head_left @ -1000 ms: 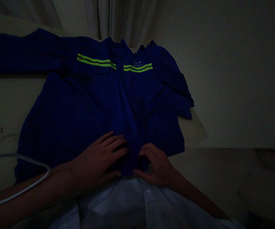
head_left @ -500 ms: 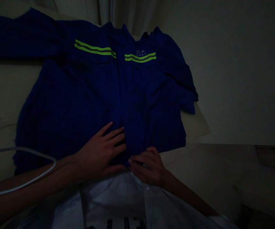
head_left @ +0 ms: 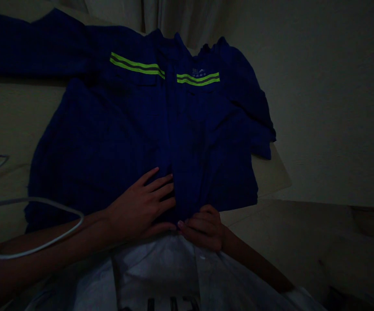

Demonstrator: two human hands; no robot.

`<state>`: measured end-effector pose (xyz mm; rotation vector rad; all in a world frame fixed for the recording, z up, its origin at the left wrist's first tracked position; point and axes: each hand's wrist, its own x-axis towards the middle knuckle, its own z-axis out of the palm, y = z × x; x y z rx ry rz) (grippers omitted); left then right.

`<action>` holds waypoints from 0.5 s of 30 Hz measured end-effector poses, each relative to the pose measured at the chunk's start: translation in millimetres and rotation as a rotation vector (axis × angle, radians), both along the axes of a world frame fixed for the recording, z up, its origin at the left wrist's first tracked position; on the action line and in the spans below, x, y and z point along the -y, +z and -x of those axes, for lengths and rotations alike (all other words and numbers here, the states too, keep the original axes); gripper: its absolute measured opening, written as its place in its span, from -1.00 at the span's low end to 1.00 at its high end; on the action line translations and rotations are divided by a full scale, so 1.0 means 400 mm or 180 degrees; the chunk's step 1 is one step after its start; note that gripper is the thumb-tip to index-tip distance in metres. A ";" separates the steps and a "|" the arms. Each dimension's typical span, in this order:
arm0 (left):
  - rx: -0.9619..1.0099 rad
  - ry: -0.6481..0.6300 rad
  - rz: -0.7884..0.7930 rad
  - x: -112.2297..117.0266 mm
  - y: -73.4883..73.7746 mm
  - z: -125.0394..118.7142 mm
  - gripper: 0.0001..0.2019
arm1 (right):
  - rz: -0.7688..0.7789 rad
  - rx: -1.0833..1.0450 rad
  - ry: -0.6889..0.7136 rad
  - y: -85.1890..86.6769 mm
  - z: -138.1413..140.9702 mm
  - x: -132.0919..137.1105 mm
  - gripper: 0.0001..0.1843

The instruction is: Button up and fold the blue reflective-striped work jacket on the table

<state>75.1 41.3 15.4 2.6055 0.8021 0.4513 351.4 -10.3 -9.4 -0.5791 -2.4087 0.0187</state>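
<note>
A dark blue work jacket point(head_left: 115, 138) with two yellow-green reflective stripes point(head_left: 137, 65) across the chest lies spread on a pale table point(head_left: 8, 116), collar away from me. My left hand point(head_left: 140, 207) lies flat on the jacket's lower front, fingers stretched out beside the centre opening. My right hand point(head_left: 203, 226) is curled at the bottom hem just right of the opening, fingers pinched on the fabric edge. The room is dim.
A white cable point(head_left: 34, 203) loops over the table and my left forearm at the left. The table's right edge point(head_left: 277, 172) ends near the jacket's bunched right sleeve point(head_left: 255, 116). A pale curtain point(head_left: 174, 17) hangs behind. My white shirt fills the bottom.
My right hand has closed from a loose open curl into a pinch on the hem and drawn in towards me. The left hand has stayed flat. The view has shifted slightly.
</note>
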 end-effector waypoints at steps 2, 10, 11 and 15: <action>0.0017 0.0024 -0.0004 0.000 -0.002 -0.001 -0.54 | 0.0025 -0.0029 0.0046 -0.001 0.000 -0.001 -0.77; 0.0019 0.0028 0.0031 0.001 -0.004 -0.001 -0.56 | 0.0004 -0.0105 -0.0019 -0.001 0.006 -0.003 -0.83; 0.0023 0.0031 0.0027 0.001 -0.004 -0.001 -0.56 | -0.0011 -0.0082 -0.0027 -0.001 0.006 -0.003 -0.85; 0.0031 0.0033 0.0029 0.002 -0.005 -0.003 -0.59 | -0.0130 -0.0226 -0.0034 -0.004 0.006 -0.005 -0.92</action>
